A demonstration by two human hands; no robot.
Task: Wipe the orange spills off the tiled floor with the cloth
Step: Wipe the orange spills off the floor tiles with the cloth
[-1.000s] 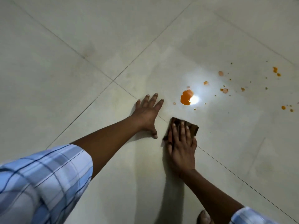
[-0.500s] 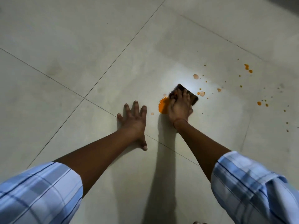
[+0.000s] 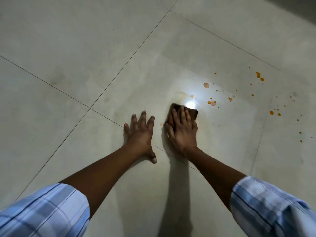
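Note:
My right hand (image 3: 183, 132) presses flat on a dark brown cloth (image 3: 194, 112) on the pale tiled floor (image 3: 102, 48); only the cloth's far edge shows past my fingers. A faint wet smear (image 3: 181, 95) lies just beyond the cloth. My left hand (image 3: 141, 134) rests flat on the floor beside it, fingers spread, holding nothing. A small orange spot (image 3: 161, 124) sits between my hands. Orange drops (image 3: 212, 102) and splatters (image 3: 259, 76) are scattered to the right of the cloth, with more (image 3: 271, 112) further right.
A bright light reflection (image 3: 190, 105) glares on the tile at the cloth's far edge. Dark grout lines (image 3: 106, 100) cross the floor. My plaid sleeves (image 3: 42, 214) fill the lower corners.
The large orange blob that my right hand and cloth reached half a second ago is gone. The hand and cloth have pulled back toward me, leaving a faint smear.

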